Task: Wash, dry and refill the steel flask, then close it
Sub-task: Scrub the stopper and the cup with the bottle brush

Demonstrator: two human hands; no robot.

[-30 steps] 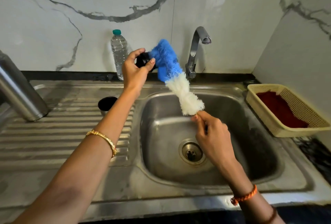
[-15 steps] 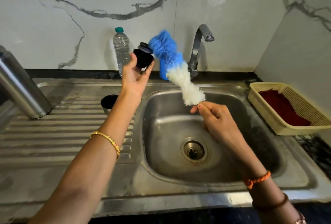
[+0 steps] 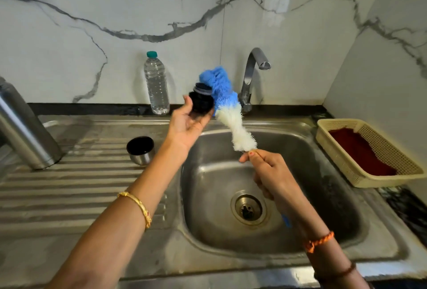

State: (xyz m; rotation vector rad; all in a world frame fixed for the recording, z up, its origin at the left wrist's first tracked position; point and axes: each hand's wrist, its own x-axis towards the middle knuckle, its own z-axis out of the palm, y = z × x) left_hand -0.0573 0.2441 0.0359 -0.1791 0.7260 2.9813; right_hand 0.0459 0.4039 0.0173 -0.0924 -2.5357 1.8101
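Observation:
My left hand holds the flask's black stopper up over the sink's back rim, thumb and fingers curled round it. My right hand grips the handle of a bottle brush, whose blue and white bristles lie against the stopper's right side. The steel flask stands open and leaning at the far left on the drainboard. Its steel cup lid sits mouth up on the drainboard, left of my left arm.
A steel sink basin with a drain lies below my hands, and a tap rises behind it. A clear water bottle stands at the wall. A cream basket with a red cloth sits at the right.
My left hand has turned the stopper and lowered it slightly. The brush has slid along the stopper's right side, with my right hand shifting a little right.

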